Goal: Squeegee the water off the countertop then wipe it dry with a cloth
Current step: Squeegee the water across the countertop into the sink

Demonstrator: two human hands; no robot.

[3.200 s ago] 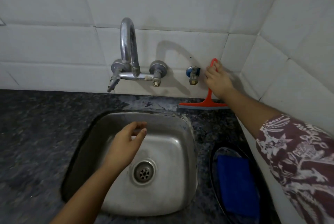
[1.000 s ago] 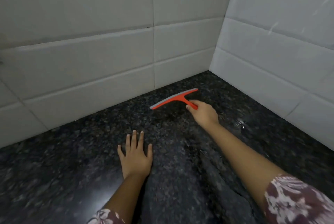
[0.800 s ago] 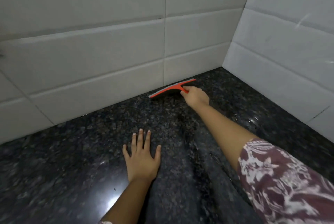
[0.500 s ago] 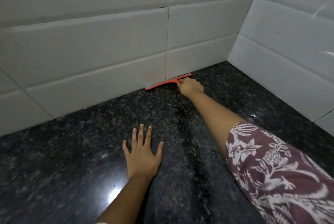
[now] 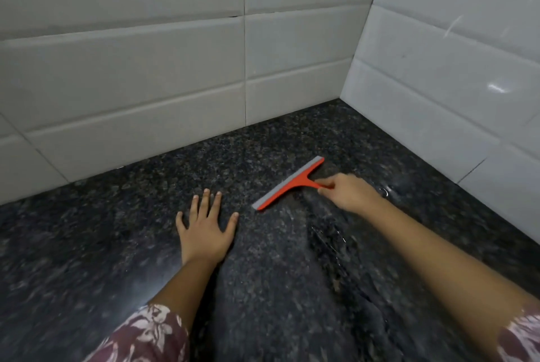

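Pulled back from the tiled wall (image 5: 146, 98), squeegee (image 5: 287, 185) gripped by right hand (image 5: 347, 192) (left hand (image 5: 206, 227) flat, fingers spread).

The person is wearing maroon, pale-flowered sleeves: the left sleeve (image 5: 146, 335) and right sleeve (image 5: 523, 338) are showing well apart from the squeegee (image 5: 287, 186), leaving forearms bare.

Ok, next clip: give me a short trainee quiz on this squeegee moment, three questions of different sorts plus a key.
1. True or false: the left hand lies flat, fingers spread, on the countertop.
2. The right hand grips the squeegee by: A) its blade, B) its handle, C) nothing, it lies loose.
3. Fill in (touching / apart from): the squeegee is ___ the wall.
Key: 1 true; 2 B; 3 apart from.
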